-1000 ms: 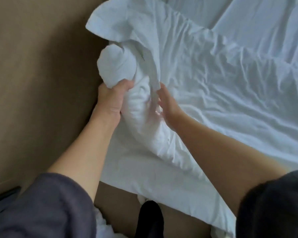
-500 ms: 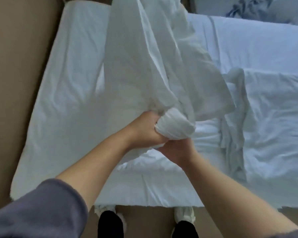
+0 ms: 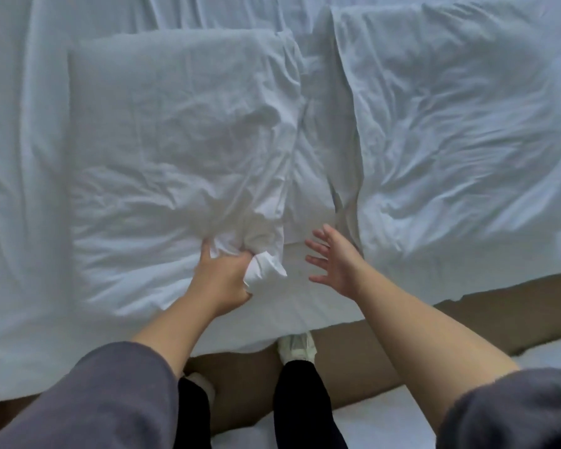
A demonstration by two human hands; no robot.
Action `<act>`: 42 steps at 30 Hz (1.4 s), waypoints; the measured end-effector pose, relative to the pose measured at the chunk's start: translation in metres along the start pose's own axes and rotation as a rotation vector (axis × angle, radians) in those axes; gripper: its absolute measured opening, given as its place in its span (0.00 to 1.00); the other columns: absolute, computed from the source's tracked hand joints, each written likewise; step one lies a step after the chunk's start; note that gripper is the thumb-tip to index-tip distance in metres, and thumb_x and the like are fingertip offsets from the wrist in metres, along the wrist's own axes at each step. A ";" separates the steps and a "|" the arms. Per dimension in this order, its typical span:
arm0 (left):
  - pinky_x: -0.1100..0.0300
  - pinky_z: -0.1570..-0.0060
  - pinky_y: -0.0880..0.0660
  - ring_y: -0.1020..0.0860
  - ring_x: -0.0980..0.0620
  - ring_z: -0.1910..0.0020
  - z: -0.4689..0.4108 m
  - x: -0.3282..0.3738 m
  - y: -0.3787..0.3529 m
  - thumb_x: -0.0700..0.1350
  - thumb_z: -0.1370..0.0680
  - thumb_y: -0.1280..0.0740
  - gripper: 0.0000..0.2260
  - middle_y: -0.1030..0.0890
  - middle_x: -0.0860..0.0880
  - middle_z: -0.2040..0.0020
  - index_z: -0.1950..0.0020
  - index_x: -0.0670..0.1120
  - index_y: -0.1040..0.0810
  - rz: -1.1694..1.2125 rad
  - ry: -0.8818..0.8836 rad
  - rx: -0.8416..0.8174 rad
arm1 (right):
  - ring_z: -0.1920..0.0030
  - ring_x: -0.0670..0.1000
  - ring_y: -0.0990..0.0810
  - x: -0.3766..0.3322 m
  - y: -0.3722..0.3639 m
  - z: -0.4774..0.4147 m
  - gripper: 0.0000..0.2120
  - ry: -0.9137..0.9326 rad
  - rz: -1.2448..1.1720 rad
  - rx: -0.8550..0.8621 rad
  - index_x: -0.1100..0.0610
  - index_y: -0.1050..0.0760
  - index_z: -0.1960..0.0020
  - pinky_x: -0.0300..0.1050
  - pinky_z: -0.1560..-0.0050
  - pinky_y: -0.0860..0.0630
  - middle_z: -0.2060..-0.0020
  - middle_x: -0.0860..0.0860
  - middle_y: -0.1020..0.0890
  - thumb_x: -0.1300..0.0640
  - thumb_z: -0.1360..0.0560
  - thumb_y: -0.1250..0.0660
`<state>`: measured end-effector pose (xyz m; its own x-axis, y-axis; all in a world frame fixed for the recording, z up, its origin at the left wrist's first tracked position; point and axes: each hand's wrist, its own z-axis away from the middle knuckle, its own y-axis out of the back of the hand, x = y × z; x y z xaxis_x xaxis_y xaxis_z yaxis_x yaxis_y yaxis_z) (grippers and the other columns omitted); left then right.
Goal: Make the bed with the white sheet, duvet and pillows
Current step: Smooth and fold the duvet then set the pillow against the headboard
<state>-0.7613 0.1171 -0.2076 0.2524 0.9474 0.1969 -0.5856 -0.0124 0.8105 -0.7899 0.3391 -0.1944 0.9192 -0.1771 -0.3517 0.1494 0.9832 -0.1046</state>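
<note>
A white pillow (image 3: 175, 131) lies flat on the bed's white sheet (image 3: 20, 163), left of centre. My left hand (image 3: 222, 280) grips the bunched near-right corner of its pillowcase. A second white pillow (image 3: 450, 124) lies to the right of the first, with a narrow gap between them. My right hand (image 3: 334, 259) hovers with fingers spread above that gap, near the bed's front edge, and holds nothing.
The bed's near edge runs across the lower part of the view. Brown floor (image 3: 499, 306) shows below it, with my feet in white shoes (image 3: 297, 348). More white bedding (image 3: 386, 416) lies on the floor at the lower right.
The pillow, held up in both hands before, now lies flat on the bed. My right hand has let go and opened. The view has shifted over the bed.
</note>
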 end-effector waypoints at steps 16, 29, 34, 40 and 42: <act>0.49 0.27 0.45 0.39 0.50 0.27 0.007 -0.055 0.054 0.57 0.24 0.36 0.26 0.36 0.50 0.28 0.27 0.51 0.36 0.220 0.124 0.211 | 0.23 0.56 0.42 -0.071 -0.073 -0.019 0.52 0.427 0.783 0.285 0.51 0.50 0.21 0.58 0.26 0.41 0.23 0.53 0.41 0.31 0.34 0.29; 0.33 0.30 0.59 0.55 0.43 0.22 -0.041 -0.033 0.030 0.60 0.24 0.50 0.31 0.51 0.46 0.20 0.21 0.53 0.46 0.047 0.239 0.286 | 0.39 0.61 0.24 -0.155 -0.042 -0.065 0.16 0.573 0.833 0.608 0.61 0.26 0.36 0.46 0.46 0.31 0.39 0.60 0.22 0.52 0.19 0.40; 0.30 0.31 0.55 0.57 0.41 0.22 -0.078 -0.042 -0.014 0.61 0.24 0.56 0.33 0.53 0.44 0.20 0.20 0.50 0.49 -0.016 0.410 0.232 | 0.36 0.59 0.27 -0.139 -0.038 -0.116 0.26 0.547 0.724 0.439 0.56 0.33 0.32 0.48 0.37 0.31 0.37 0.57 0.25 0.41 0.23 0.37; 0.32 0.29 0.54 0.54 0.40 0.22 -0.089 -0.040 0.016 0.60 0.24 0.53 0.34 0.52 0.43 0.20 0.20 0.48 0.50 0.081 0.414 0.399 | 0.27 0.59 0.38 -0.156 -0.058 -0.097 0.32 0.790 0.996 0.623 0.61 0.44 0.24 0.54 0.29 0.40 0.27 0.58 0.37 0.50 0.23 0.39; 0.32 0.29 0.55 0.55 0.40 0.22 -0.110 -0.051 0.054 0.59 0.24 0.52 0.33 0.54 0.42 0.20 0.20 0.48 0.53 0.097 0.388 0.515 | 0.22 0.57 0.50 -0.182 -0.071 -0.085 0.37 0.997 1.217 0.707 0.58 0.54 0.20 0.59 0.26 0.50 0.21 0.56 0.50 0.50 0.23 0.41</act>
<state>-0.8906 0.1039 -0.2350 -0.1361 0.9797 0.1475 -0.1234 -0.1645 0.9786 -0.9987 0.2975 -0.2017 0.0956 0.9367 -0.3367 -0.0366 0.3413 0.9392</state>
